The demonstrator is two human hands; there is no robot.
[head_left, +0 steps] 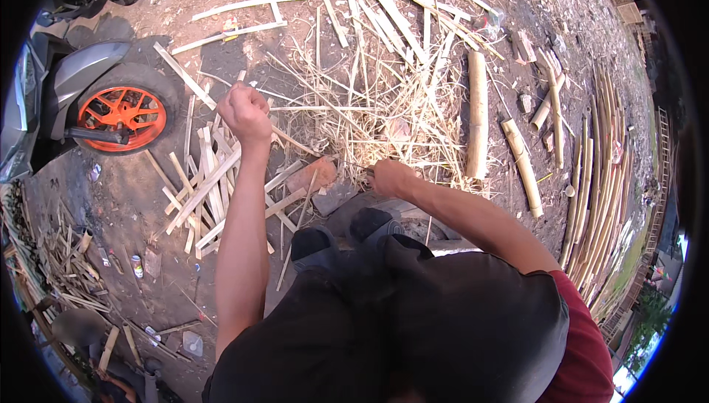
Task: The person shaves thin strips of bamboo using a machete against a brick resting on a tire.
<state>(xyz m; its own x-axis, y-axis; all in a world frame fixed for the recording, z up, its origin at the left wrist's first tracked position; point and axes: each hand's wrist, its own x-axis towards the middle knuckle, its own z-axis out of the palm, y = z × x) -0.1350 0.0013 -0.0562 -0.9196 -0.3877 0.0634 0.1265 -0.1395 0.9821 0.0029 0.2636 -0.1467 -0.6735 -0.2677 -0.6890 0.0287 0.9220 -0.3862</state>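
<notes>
My left hand [245, 113] is raised in a fist, its fingers closed round a thin bamboo strip [294, 141]. A short end pokes out above the fist, and the rest slants down to the right, toward my other hand. Lower and to the right, my right hand [391, 179] is closed on what looks like the handle of a knife [354, 164]; its narrow dark blade points left and is hard to make out. Between the hands and my feet lies a reddish block [312, 175]. Curly bamboo shavings [384, 133] cover the ground just beyond my right hand.
Split bamboo pieces [214, 181] are heaped at left, near a motorcycle wheel [122, 118] with an orange rim. Thick bamboo lengths [478, 118] lie at right, beside long poles [602, 174]. More slats [377, 8] lie ahead. Another person [111, 373] is at lower left.
</notes>
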